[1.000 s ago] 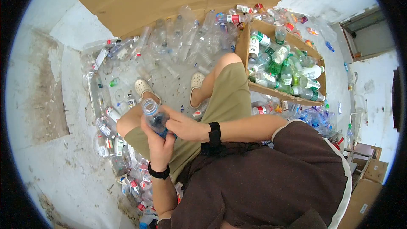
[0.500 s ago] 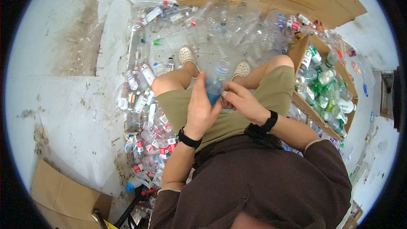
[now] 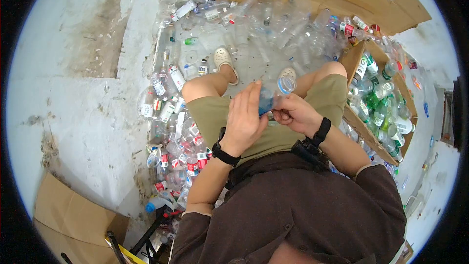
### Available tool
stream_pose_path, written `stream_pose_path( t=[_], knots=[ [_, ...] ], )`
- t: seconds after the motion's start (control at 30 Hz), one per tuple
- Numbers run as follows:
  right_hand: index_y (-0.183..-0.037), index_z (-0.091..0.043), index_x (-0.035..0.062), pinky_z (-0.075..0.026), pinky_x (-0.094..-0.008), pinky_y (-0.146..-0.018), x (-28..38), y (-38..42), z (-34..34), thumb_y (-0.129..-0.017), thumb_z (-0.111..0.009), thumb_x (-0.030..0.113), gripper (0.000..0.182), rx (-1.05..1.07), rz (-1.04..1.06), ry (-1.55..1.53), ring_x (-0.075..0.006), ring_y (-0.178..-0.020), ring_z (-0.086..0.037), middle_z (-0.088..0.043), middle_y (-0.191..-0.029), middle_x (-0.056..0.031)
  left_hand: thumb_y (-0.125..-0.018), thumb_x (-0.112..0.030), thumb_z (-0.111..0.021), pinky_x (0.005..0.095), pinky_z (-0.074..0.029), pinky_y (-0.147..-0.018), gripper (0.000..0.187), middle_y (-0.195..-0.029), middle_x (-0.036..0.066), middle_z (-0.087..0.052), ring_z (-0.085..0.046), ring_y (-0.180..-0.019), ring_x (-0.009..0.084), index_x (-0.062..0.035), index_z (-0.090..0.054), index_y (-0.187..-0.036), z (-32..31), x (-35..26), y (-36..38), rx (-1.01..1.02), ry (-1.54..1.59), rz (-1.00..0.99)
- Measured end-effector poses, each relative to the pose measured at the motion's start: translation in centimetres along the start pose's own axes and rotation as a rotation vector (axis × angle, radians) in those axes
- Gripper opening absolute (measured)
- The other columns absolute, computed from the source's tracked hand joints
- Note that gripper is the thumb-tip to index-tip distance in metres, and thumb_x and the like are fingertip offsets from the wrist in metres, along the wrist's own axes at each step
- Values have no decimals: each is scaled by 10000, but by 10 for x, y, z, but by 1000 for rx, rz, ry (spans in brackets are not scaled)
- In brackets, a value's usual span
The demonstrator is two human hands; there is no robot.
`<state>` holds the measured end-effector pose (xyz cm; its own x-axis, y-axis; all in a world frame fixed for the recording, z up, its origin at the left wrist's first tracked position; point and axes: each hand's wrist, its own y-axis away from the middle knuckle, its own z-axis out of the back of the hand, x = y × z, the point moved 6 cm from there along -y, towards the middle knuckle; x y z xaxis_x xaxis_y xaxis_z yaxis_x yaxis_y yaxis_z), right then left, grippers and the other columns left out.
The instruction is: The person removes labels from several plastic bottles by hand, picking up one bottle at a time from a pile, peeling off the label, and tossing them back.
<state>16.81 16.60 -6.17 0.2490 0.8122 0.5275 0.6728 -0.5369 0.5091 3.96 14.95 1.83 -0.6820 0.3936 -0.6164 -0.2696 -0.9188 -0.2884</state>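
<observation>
Bottle (image 3: 273,94) sits between both hands over the lap, clear plastic with a blue label band, open neck pointing up and right, no cap visible on it. Left hand (image 3: 244,120) wraps the lower body, fingers (image 3: 251,99) closed around it from the left side. Right hand (image 3: 293,114) is at the label zone just below the neck, fingers curled in and pinching at the bottle; exact contact point is hidden behind the knuckles, so I cannot tell if it grips label film or the bottle wall. Risks as I read them: thin-wall plastic can buckle under the left hand's squeeze and pop out of the grip, dropping into the loose bottle pile (image 3: 181,142) by the left knee, where it mixes back in with the rest. With the neck open, any residual liquid could spill onto the shorts (image 3: 273,134) if the bottle tips further. A label that tears partway would leave strips on the body. Cardboard box (image 3: 359,117) of green and white bottles sits just beside the right thigh, with the elbow close to its edge, so a sharp pull could knock it. Feet in pale clogs (image 3: 223,59) rest among more bottles on the floor.
</observation>
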Motion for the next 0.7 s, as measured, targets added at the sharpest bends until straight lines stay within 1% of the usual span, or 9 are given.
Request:
stream_pose_path(
  t=[0.13, 0.2, 0.33, 0.43, 0.5, 0.57, 0.6, 0.63, 0.7],
  knots=[
    [-843, -562, 61, -277, -204, -404, -5, -2, -2, -856, -563, 155, 95, -70, 40, -44, -59, -496, -439, -547, -655, -22, -666, 32, -664, 452, -374, -992, 803, -1291, 294, -407, -437, -1177, 446, 82, -256, -1356, -4, -2, 3, -18, 14, 22],
    [-809, -552, 68, -269, -213, -406, -2, 0, -2, -835, -554, 144, 80, -235, 126, 27, -62, -490, -424, -504, -624, 7, -671, 34, -660, 448, -375, -992, 797, -1295, 298, -402, -434, -1179, 448, 90, -251, -1353, -6, -4, 4, -36, 30, 28],
    [-789, -549, 72, -272, -212, -417, 7, 5, -9, -815, -547, 132, 66, -274, 136, 136, -66, -485, -410, -476, -619, 23, -705, 24, -644, 436, -373, -996, 761, -1306, 312, -385, -425, -1182, 456, 107, -244, -1347, -3, -11, -1, -24, 44, 65],
    [-778, -549, 66, -281, -210, -432, -6, 8, -9, -817, -545, 124, 71, -206, 56, 152, -66, -494, -409, -479, -626, 26, -725, 13, -635, 422, -375, -993, 759, -1310, 300, -384, -431, -1188, 431, 96, -226, -1359, 6, -25, -10, 15, 34, 70],
    [-789, -554, 62, -283, -209, -440, -8, 6, -3, -831, -533, 125, 79, -71, 31, 8, -66, -523, -443, -486, -635, 25, -735, 8, -633, 409, -377, -991, 769, -1311, 284, -390, -441, -1192, 402, 84, -208, -1371, 8, -25, -18, 26, 2, 64],
    [-802, -551, 51, -310, -212, -454, 9, 17, -14, -840, -534, 125, 84, -68, 72, 138, -73, -544, -465, -495, -648, 18, -774, -19, -619, 403, -413, -938, 782, -1215, 228, -456, -500, -1112, 330, 21, -168, -1412, 14, -10, -18, -72, 373, 234],
    [-815, -548, 40, -336, -216, -468, 19, 20, -19, -849, -536, 124, 92, -64, 119, 270, -79, -565, -487, -504, -661, 11, -774, -19, -619, 403, -413, -938, 782, -1215, 228, -456, -500, -1112, 330, 21, -168, -1412, 15, -6, -18, -75, 367, 231],
    [-815, -548, 40, -336, -216, -468, 19, 20, -20, -849, -536, 124, 92, -62, 122, 265, -79, -565, -487, -504, -661, 11, -789, -25, -612, 381, -416, -932, 786, -1211, 195, -459, -497, -1107, 276, 5, -144, -1420, 12, 1, -15, -59, 589, 305],
    [-884, -537, 17, -403, -225, -544, 36, 25, -22, -854, -564, 122, 113, -142, 428, 483, -92, -635, -524, -527, -722, -3, -810, -22, -597, 330, -422, -919, 792, -1203, 122, -458, -476, -1089, 175, -24, -109, -1434, 5, 3, -9, -20, 935, 413]
  ],
)
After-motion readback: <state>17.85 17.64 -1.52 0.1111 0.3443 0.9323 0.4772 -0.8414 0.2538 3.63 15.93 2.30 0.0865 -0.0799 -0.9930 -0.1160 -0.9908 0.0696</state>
